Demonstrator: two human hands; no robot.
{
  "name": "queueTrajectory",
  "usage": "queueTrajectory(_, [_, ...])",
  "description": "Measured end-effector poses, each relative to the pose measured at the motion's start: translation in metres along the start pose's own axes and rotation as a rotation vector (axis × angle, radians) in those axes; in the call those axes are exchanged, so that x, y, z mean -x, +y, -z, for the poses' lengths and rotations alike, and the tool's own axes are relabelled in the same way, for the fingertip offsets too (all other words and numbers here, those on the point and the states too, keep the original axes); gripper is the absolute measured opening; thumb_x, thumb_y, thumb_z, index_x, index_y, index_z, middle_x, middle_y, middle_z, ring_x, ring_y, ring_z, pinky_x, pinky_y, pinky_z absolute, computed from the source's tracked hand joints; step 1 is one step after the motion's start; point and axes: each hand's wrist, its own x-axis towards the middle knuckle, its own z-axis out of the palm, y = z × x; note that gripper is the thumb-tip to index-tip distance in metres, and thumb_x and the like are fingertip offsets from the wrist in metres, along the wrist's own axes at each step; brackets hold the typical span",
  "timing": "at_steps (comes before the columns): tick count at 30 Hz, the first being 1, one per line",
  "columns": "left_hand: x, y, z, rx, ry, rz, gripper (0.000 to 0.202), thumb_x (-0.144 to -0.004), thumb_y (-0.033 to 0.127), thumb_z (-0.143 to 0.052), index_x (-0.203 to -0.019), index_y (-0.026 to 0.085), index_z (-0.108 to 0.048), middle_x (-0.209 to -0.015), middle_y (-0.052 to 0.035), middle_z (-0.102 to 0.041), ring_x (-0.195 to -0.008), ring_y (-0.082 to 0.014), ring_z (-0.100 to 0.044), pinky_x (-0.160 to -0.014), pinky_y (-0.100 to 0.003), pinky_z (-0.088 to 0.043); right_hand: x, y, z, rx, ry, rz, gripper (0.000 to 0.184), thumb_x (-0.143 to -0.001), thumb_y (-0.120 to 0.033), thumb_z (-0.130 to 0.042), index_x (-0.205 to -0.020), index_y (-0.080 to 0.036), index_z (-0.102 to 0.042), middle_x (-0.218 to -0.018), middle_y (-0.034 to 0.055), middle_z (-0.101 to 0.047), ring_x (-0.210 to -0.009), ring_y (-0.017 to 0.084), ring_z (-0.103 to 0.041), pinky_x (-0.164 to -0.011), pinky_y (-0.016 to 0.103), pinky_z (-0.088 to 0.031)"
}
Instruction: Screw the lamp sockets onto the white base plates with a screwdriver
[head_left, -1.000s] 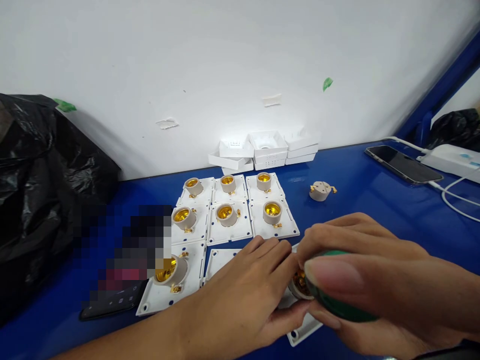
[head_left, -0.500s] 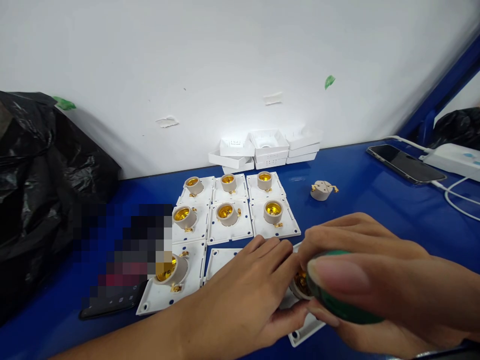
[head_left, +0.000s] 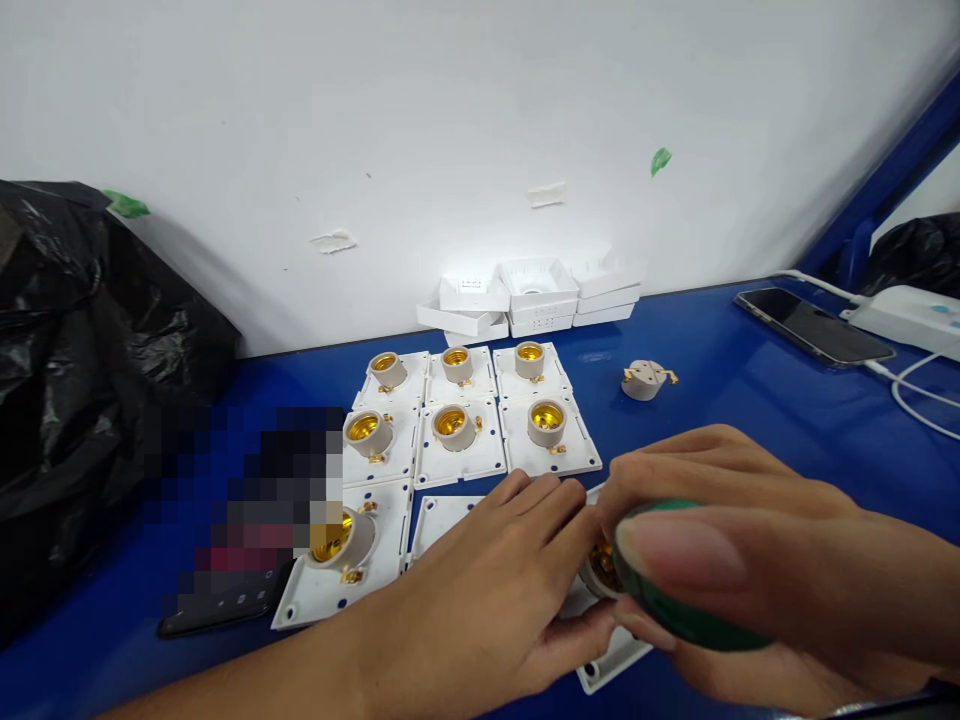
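My right hand [head_left: 795, 560] is wrapped round the green handle of a screwdriver [head_left: 686, 612], its shaft hidden from me. The handle stands over a lamp socket [head_left: 599, 568] with a brass-coloured inside. This socket sits on a white square plate [head_left: 616, 658], largely covered by my hands. My left hand [head_left: 540, 565] is closed on the socket and plate from the left, fingertips touching my right hand. Beneath my left wrist, another white plate [head_left: 442, 520] shows in part.
Several white plates with lamp sockets [head_left: 454, 425] lie in rows beyond my hands. White covers [head_left: 540, 290] are stacked at the wall. A loose socket [head_left: 642, 380] lies right. Phones [head_left: 814, 325] lie at both sides; a black bag [head_left: 97, 350] stands left.
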Motion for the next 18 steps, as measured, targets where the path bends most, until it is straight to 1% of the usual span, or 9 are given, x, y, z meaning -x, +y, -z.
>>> queueTrajectory(3, [-0.0001,-0.0006,0.0003,-0.006,-0.007,-0.001,0.023,-0.104,0.041,-0.056,-0.117,0.023,-0.063,-0.109,-0.0068,-0.069,-0.104,-0.0303,-0.069,-0.101,-0.048,-0.052,0.0006,0.0018,-0.0003,-0.051,-0.014,-0.007,0.020,-0.101,-0.023,-0.056,-0.112,-0.026,-0.072,-0.070,-0.0023,-0.070,-0.060,0.016,-0.069,-0.059,0.025,-0.060])
queueTrajectory(6, [-0.0001,-0.0010,0.0003,-0.014,-0.013,-0.001,0.024,-0.103,0.043,-0.059,-0.117,0.025,-0.063,-0.108,-0.0065,-0.069,-0.103,-0.0308,-0.069,-0.101,-0.048,-0.052,0.0000,0.0015,0.0007,-0.075,-0.007,0.016,0.022,-0.102,-0.023,-0.055,-0.118,-0.026,-0.070,-0.073,-0.0021,-0.071,-0.060,0.016,-0.069,-0.056,0.024,-0.059])
queueTrajectory(8, [0.0000,-0.0009,0.0000,-0.021,-0.014,-0.001,0.025,-0.103,0.043,-0.059,-0.119,0.025,-0.062,-0.109,-0.0068,-0.069,-0.104,-0.0311,-0.068,-0.101,-0.048,-0.052,0.0001,0.0014,0.0010,-0.070,-0.025,0.024,0.025,-0.101,-0.023,-0.057,-0.123,-0.027,-0.069,-0.075,-0.0019,-0.073,-0.062,0.016,-0.071,-0.056,0.024,-0.059])
queueTrajectory(11, [0.0001,-0.0007,-0.0008,-0.033,-0.015,-0.003,0.026,-0.104,0.042,-0.058,-0.120,0.022,-0.062,-0.111,-0.0079,-0.069,-0.107,-0.0316,-0.068,-0.101,-0.048,-0.052,0.0025,0.0011,-0.0008,0.017,-0.010,0.033,0.030,-0.098,-0.028,-0.064,-0.127,-0.026,-0.068,-0.081,0.0003,-0.076,-0.067,0.017,-0.073,-0.062,0.025,-0.062])
queueTrajectory(13, [0.0004,-0.0008,-0.0015,-0.040,-0.017,-0.009,0.027,-0.104,0.042,-0.058,-0.120,0.021,-0.062,-0.111,-0.0082,-0.069,-0.107,-0.0315,-0.068,-0.102,-0.048,-0.052,0.0050,-0.0002,-0.0031,0.090,0.012,0.031,0.033,-0.094,-0.032,-0.068,-0.126,-0.025,-0.070,-0.086,0.0023,-0.078,-0.072,0.019,-0.074,-0.067,0.027,-0.063])
queueTrajectory(15, [0.0008,-0.0011,-0.0023,-0.045,-0.018,-0.017,0.028,-0.105,0.043,-0.058,-0.120,0.020,-0.062,-0.111,-0.0080,-0.069,-0.107,-0.0308,-0.068,-0.101,-0.048,-0.052,0.0070,-0.0024,-0.0048,0.134,0.029,0.009,0.031,-0.094,-0.033,-0.068,-0.124,-0.026,-0.072,-0.088,0.0028,-0.079,-0.074,0.019,-0.075,-0.069,0.027,-0.064])
queueTrajectory(18, [0.0018,-0.0015,-0.0034,-0.051,-0.013,-0.022,0.027,-0.108,0.042,-0.052,-0.121,0.020,-0.061,-0.112,-0.0070,-0.069,-0.107,-0.0291,-0.067,-0.102,-0.047,-0.052,0.0072,-0.0063,-0.0042,0.135,0.006,-0.032,0.028,-0.095,-0.034,-0.066,-0.121,-0.026,-0.074,-0.085,0.0021,-0.079,-0.073,0.019,-0.075,-0.068,0.027,-0.064])
